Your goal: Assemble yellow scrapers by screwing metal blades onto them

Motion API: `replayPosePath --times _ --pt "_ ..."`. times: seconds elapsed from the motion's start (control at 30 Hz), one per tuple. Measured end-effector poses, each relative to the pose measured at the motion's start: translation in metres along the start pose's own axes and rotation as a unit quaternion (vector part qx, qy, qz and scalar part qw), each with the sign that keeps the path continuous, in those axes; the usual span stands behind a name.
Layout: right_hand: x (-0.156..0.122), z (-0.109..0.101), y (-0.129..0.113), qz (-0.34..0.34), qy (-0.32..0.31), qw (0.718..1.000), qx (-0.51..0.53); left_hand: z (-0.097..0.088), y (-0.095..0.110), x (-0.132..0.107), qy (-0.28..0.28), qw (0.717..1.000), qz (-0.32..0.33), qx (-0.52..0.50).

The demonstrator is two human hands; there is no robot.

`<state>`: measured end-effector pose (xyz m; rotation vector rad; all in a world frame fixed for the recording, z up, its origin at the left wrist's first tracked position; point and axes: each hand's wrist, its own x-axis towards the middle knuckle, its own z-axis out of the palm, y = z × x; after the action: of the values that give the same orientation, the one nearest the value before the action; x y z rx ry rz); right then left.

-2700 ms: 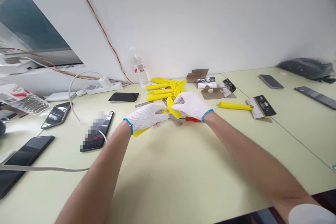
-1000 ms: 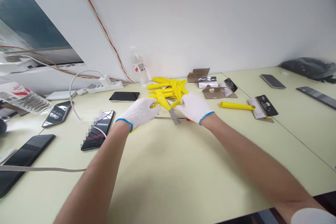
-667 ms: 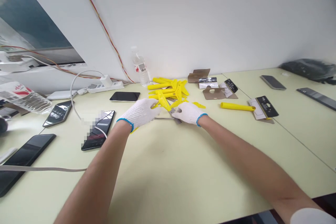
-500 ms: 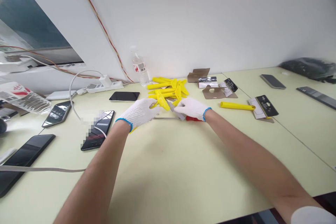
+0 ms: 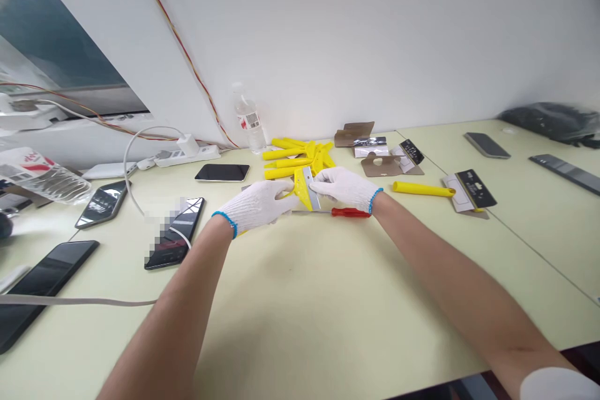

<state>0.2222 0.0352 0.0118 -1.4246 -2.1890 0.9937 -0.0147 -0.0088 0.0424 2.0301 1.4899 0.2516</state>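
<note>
My left hand (image 5: 260,203), in a white knitted glove with a blue cuff, is closed around the handle of a yellow scraper (image 5: 302,190). Most of that handle is hidden under the glove. Against the scraper's wide head lies a flat metal blade (image 5: 310,187), pinched along its right side by the gloved fingers of my right hand (image 5: 344,189). Just below my right hand a red-handled screwdriver (image 5: 350,212) rests on the table, its shaft running left beneath the scraper. Right behind both hands lies a pile of several yellow scrapers (image 5: 300,156).
Torn card packaging (image 5: 382,165) lies back right. A yellow handle (image 5: 422,189) sits beside another packaging card (image 5: 471,190). A water bottle (image 5: 253,125) stands by the wall. Several phones, including one with a cable (image 5: 175,234), lie on the left near a power strip (image 5: 187,155).
The metal blade has come up against the yellow scraper's head, held by my right hand. The scraper has turned and shifted slightly right in my left hand.
</note>
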Motion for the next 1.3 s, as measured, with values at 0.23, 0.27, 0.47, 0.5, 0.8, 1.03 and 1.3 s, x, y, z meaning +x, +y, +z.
replayPosePath --times 0.23,0.27,0.47,0.5,0.8,1.03,1.3 --pt "0.001 0.001 -0.001 -0.002 -0.018 1.0 -0.015 0.003 -0.006 0.004 -0.018 1.0 0.004 0.006" --pt "0.001 0.001 0.0 -0.004 -0.019 1.0 -0.014 0.003 -0.006 0.004 -0.016 1.0 0.006 0.005" --pt "0.001 0.004 0.003 -0.007 -0.026 1.0 0.01 0.003 -0.003 0.002 -0.024 1.0 0.003 -0.011" --pt "0.001 0.004 0.003 -0.006 -0.025 1.0 0.01 0.003 -0.002 0.002 -0.025 1.0 0.003 -0.013" --pt "0.0 0.002 0.002 -0.009 -0.03 0.999 0.025 0.002 0.002 0.0 -0.024 0.999 -0.009 -0.04" --pt "0.001 0.002 -0.001 0.008 -0.001 1.0 -0.011 0.001 0.005 -0.001 -0.019 0.998 -0.006 -0.056" --pt "0.003 0.003 -0.001 0.008 0.019 0.998 -0.053 0.003 0.0 0.001 -0.035 0.999 -0.001 -0.028"
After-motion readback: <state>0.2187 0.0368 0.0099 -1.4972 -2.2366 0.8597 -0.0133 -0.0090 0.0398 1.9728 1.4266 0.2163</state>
